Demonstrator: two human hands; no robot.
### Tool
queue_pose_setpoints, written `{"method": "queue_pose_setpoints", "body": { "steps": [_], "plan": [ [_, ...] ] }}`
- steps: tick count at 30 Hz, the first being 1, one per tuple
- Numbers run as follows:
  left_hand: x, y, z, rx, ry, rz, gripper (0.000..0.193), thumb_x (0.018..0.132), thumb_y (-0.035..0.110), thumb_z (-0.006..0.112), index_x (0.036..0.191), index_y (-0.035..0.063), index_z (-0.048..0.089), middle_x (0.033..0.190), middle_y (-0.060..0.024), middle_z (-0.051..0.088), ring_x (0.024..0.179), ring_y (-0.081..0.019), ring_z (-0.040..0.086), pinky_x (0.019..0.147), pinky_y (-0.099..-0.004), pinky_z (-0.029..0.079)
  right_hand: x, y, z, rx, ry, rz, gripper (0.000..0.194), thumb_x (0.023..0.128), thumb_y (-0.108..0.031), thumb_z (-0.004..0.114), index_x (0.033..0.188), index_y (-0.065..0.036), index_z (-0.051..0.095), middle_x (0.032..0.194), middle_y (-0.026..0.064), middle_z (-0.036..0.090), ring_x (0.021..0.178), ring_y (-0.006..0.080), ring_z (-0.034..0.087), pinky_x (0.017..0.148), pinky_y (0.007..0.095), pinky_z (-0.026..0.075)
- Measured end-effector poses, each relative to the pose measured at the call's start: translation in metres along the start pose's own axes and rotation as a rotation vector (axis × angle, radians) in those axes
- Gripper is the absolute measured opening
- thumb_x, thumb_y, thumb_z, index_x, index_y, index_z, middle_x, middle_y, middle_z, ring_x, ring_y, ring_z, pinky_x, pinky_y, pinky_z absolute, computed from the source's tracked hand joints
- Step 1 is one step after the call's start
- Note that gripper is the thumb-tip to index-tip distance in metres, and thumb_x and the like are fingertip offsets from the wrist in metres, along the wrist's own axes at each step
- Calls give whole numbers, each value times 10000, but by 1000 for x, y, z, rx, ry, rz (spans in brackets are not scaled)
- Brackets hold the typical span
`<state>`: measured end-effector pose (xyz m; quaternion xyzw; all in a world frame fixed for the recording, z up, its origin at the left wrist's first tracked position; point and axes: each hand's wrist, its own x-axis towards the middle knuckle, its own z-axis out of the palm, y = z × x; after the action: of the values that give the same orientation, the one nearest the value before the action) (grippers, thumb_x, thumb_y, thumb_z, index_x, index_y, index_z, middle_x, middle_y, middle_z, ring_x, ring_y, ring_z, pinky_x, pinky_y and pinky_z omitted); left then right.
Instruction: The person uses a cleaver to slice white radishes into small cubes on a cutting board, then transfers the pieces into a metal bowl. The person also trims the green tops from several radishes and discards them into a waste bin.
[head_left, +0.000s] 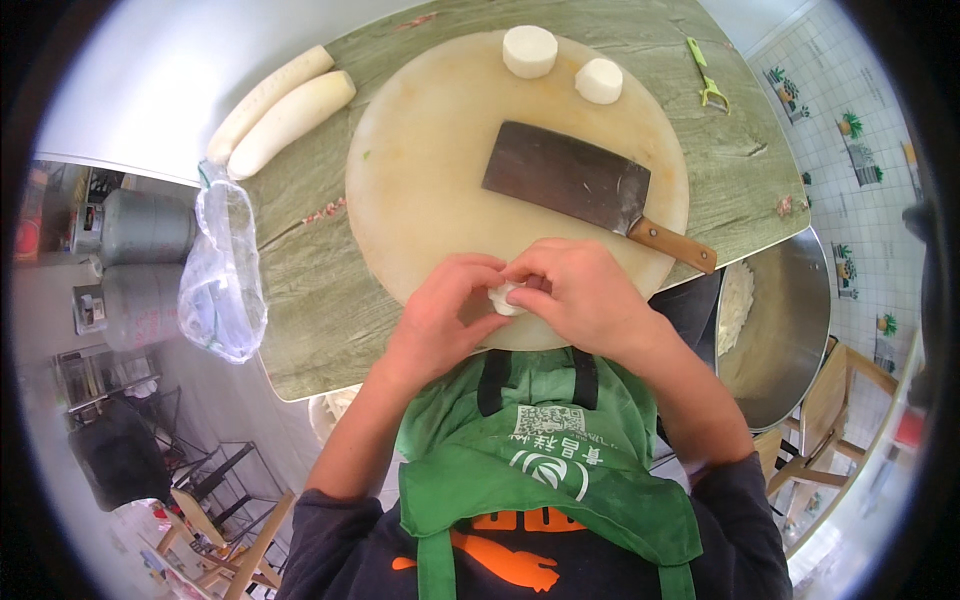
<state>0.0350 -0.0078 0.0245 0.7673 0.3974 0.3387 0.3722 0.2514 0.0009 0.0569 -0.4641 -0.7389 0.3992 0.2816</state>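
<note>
Near the front rim of the round cutting board (420, 187), a small white piece (502, 300), apparently radish, is between my two hands. My right hand (589, 296) pinches it with thumb and fingers. The curved fingers and thumb of my left hand (446, 311) close around its other side; the fingers hide part of it. Beyond my hands lies a cleaver (566, 176), flat on the board, its wooden handle (675, 245) over the right rim. Two cut white radish chunks (530, 51) (600, 81) stand at the board's far side.
Two whole white radishes (292, 124) lie at the table's left, beside a clear plastic bag (221, 277) hanging over the edge. A green peeler (705, 79) rests at the far right. Below the table's right edge is a large metal basin (787, 330) holding pale shreds (735, 307).
</note>
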Motion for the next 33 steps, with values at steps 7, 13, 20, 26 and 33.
{"method": "queue_pose_setpoints", "body": {
  "steps": [7, 13, 20, 26, 33],
  "plan": [
    [-1, -1, -1, 152, 20, 69, 497, 700, 31, 886, 1152, 57, 681, 1243, -107, 696, 1082, -321, 640, 919, -407, 554, 0, 3, 3, -124, 244, 9, 157, 836, -136, 779, 930, -19, 734, 860, 145, 664, 842, 357, 672, 749, 442, 544],
    [2, 3, 4, 130, 42, 76, 488, 685, 36, 887, 1131, 46, 690, 1203, -104, 669, 1073, -331, 625, 922, -418, 535, -10, 20, 2, -249, 209, -10, 225, 838, -61, 765, 1053, -15, 718, 1012, 146, 650, 917, 347, 657, 796, 424, 539],
    [9, 6, -2, 113, -97, 116, 460, 723, 14, 857, 1146, 57, 682, 1178, -103, 658, 1078, -331, 625, 925, -412, 537, -7, 29, 8, -238, 250, 2, 197, 833, -41, 735, 1029, -23, 728, 985, 144, 656, 960, 365, 657, 839, 448, 547],
    [9, 7, 2, -37, -97, -67, 544, 736, 0, 848, 1236, 65, 644, 1202, -114, 658, 1129, -335, 616, 939, -415, 541, -8, 27, 4, -196, 133, -82, 131, 877, -52, 683, 992, -12, 731, 947, 151, 658, 946, 365, 647, 818, 451, 538],
    [2, 9, 11, 216, 3, 26, 707, 732, 32, 865, 1386, 50, 595, 1328, -157, 634, 1233, -372, 599, 1004, -437, 526, -18, 25, -1, -175, 74, -113, 229, 887, -67, 665, 1099, 7, 711, 1037, 148, 671, 1033, 359, 621, 904, 460, 506]
  ]
}}
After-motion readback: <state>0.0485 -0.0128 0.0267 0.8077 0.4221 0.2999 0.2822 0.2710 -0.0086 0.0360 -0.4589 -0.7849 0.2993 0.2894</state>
